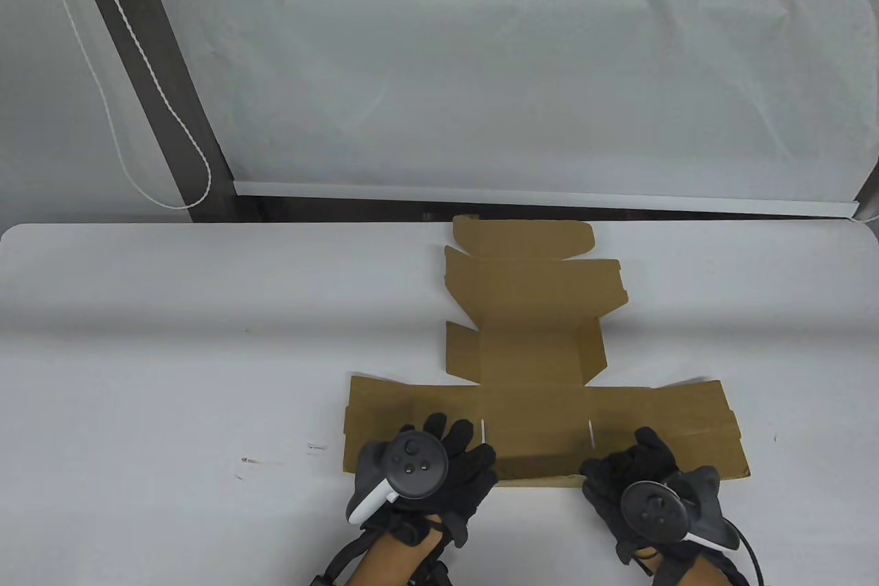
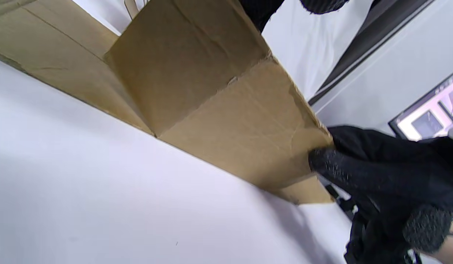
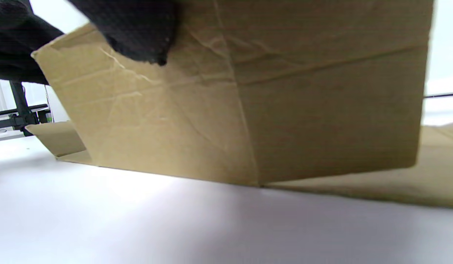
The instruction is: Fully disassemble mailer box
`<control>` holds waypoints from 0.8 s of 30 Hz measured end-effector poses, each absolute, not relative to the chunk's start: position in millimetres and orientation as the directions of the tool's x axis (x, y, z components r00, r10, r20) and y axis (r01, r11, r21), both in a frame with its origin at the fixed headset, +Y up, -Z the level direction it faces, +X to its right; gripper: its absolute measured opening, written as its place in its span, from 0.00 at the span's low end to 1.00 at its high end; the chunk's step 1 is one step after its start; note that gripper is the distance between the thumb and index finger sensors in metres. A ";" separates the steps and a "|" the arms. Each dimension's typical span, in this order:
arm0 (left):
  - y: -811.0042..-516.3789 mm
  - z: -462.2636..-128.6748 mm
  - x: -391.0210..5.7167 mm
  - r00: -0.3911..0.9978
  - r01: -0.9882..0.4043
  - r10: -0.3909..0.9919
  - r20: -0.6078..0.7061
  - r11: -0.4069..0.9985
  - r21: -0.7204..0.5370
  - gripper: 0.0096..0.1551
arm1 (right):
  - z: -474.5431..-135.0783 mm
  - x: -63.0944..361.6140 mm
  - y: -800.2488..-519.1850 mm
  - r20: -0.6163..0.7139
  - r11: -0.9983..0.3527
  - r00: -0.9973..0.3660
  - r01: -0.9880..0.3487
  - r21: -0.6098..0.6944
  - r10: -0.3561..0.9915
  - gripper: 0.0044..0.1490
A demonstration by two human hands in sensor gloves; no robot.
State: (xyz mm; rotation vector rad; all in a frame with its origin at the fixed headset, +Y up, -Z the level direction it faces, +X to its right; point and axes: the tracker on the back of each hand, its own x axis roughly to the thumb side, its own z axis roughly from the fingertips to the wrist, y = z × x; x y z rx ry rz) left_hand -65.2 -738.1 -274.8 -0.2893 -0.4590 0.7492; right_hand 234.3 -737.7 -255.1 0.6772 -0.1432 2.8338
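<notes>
The brown cardboard mailer box [image 1: 535,345] lies mostly unfolded on the white table [image 1: 172,339], its lid panels stretching away and its side flaps spread left and right. The near front panel [image 1: 535,466] stands tilted up between my hands. My left hand [image 1: 460,455] grips the panel's left end; its fingers [image 2: 263,11] hang over the top edge of the panel [image 2: 212,110]. My right hand [image 1: 618,469] pinches the panel's right corner, which also shows in the left wrist view [image 2: 343,168]. In the right wrist view its fingers [image 3: 138,33] press on the panel [image 3: 248,110].
Two small side walls [image 1: 463,352] still stand up around the box's middle panel. A white blind bar [image 1: 549,191] and a dark frame run behind the table's far edge. A cord [image 1: 165,126] hangs at the back left. A monitor [image 2: 428,117] shows in the left wrist view.
</notes>
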 end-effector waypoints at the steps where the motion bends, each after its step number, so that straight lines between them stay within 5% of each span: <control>1: -738.7 -275.3 -66.7 0.638 -0.591 0.715 0.287 0.693 -0.414 0.35 | -255.4 234.5 -737.3 0.453 -0.969 -0.866 -0.247 -0.017 0.213 0.27; 5: -756.7 -277.9 -62.6 0.671 -0.464 0.712 0.209 0.622 -0.630 0.37 | -256.1 234.6 -738.9 0.464 -0.947 -0.828 -0.241 0.211 0.314 0.31; 8: -773.6 -276.2 -53.9 0.728 -0.385 0.672 0.136 0.565 -0.730 0.37 | -250.1 224.9 -767.7 0.487 -0.829 -0.833 0.061 0.556 0.265 0.41; 9: -770.4 -276.6 -52.4 0.707 -0.392 0.690 0.156 0.565 -0.726 0.38 | -249.6 222.4 -768.1 0.444 -0.760 -0.844 0.067 0.646 0.302 0.45; 14: -766.5 -276.9 -52.1 0.725 -0.397 0.664 0.184 0.621 -0.676 0.39 | -259.4 235.2 -757.5 0.440 -0.871 -0.825 -0.119 0.476 0.354 0.41; 18: -759.8 -279.1 -58.7 0.781 -0.423 0.598 0.181 0.720 -0.550 0.45 | -267.6 256.4 -752.9 0.430 -0.957 -0.871 -0.135 0.259 0.239 0.49; 21: -775.5 -283.9 -68.4 0.874 -0.376 0.485 0.026 0.710 -0.595 0.56 | -278.2 279.3 -766.5 0.279 -0.939 -0.952 -0.023 0.342 0.125 0.60; 24: -800.3 -285.8 -91.4 0.941 -0.314 0.310 -0.138 0.644 -0.698 0.61 | -282.3 307.3 -781.9 0.117 -0.877 -0.986 -0.051 0.478 0.121 0.64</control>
